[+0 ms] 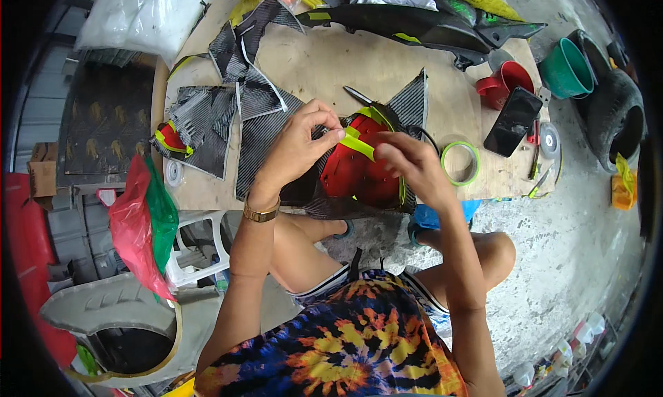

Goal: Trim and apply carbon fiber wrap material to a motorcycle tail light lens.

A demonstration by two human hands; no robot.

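A short strip of yellow-green tape [358, 146] is stretched between my two hands, above a red, curved shell part [359, 179]. My left hand [298, 143] pinches its left end between thumb and forefinger. At the other end, the bent fingers of my right hand [418, 166] close on the tape; their tips are partly hidden. More yellow-green tape runs along the edge of the red part, and dark woven carbon-look cloth [276, 131] lies under and around it. A pen-like tool [357, 94] lies just beyond.
A green-rimmed tape roll [460, 163], a black phone [513, 122] and a red mug [510, 85] stand or lie at the right. Cut cloth pieces [207, 121] cover the left side. A long black panel [394, 27] spans the table's far edge.
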